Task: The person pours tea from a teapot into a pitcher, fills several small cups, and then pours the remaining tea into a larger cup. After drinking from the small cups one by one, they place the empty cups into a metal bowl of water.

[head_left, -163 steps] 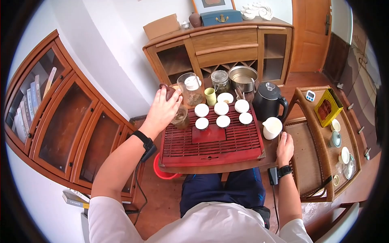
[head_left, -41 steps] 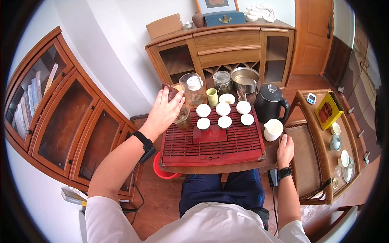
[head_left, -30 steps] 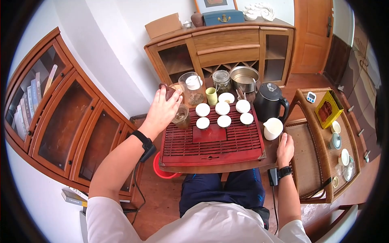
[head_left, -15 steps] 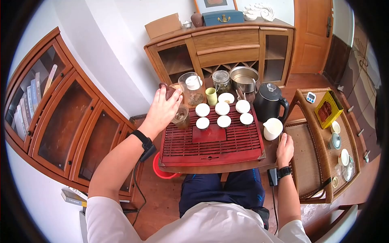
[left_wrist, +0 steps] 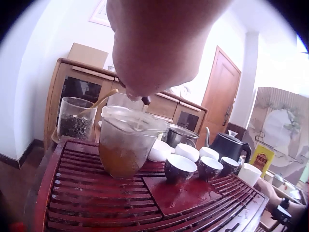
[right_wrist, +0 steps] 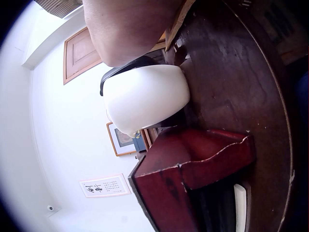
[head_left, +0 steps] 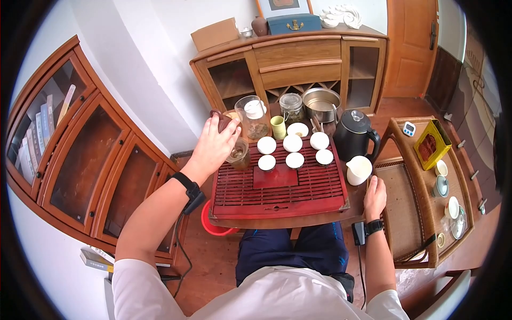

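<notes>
Landmark = red slatted tray [head_left: 277, 197] on the bench [head_left: 355, 205]. Left hand [head_left: 212, 148]: fingers grasping a small brown pot [head_left: 224, 122] off the tray's far-left corner, its dark spout tip just above the glass pitcher [left_wrist: 123, 152]. That pitcher stands on the tray's left side, partly filled with amber-brown liquid. Right hand [head_left: 375, 196]: fingers released, loosely bent, at the bench edge right of the tray, near the white pitcher [head_left: 359, 170]. Whether they touch it, can't tell. Six cups [head_left: 292, 143], white inside, upright in two rows of three on the tray's far half. Behind the tray, left to right: clear glass jar [head_left: 257, 125] with dark leaves, green cup [head_left: 278, 128], lidded jar [head_left: 292, 108], metal pot [head_left: 321, 106]. White dish [head_left: 297, 129] just behind the cups. Black kettle [head_left: 352, 133] off the far-right corner. Well right of the tray: rattan cart [head_left: 397, 205] carrying a yellow tin [head_left: 432, 143] and small cups. Red basin [head_left: 216, 226] sits lower, under the near-left corner.
</notes>
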`<state>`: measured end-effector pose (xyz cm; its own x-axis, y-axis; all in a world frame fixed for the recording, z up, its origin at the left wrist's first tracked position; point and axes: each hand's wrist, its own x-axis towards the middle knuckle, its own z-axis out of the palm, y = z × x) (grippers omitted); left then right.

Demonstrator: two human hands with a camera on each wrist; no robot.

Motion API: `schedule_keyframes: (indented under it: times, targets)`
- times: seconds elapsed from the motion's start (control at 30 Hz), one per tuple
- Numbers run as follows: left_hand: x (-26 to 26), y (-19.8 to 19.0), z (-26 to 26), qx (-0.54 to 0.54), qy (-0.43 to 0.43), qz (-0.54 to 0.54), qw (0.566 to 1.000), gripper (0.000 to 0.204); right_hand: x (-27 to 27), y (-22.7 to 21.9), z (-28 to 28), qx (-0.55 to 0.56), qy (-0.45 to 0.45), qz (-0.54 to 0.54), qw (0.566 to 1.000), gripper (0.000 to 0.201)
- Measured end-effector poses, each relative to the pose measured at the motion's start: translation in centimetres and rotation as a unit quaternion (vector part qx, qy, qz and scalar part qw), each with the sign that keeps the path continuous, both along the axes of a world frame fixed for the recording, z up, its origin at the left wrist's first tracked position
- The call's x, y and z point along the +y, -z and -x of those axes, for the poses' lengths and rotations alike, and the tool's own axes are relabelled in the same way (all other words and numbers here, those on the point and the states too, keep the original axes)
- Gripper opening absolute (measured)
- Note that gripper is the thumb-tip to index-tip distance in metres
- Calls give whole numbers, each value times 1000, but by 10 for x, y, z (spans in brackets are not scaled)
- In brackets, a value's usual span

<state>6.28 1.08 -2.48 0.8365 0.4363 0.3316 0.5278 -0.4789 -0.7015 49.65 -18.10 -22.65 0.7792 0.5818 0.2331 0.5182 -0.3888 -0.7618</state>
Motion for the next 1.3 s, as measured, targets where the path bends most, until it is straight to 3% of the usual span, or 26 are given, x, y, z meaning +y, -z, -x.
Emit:
schedule_keyframes:
  times: [0.67, 0.83, 1.3]
  targets:
    - [-1, -3, -1, 13, -11, -5, 1000, 46, 0, 2, -1, -11, -4, -3, 1000, 55]
    - [3, -7, -5, -7, -68, -31, 997, 46, 0, 3, -1, -8, 1, -9, 1000, 54]
    - [1, -1, -3, 14, -23, -8, 1000, 45, 0, 3, -1, -10, -8, -17, 1000, 53]
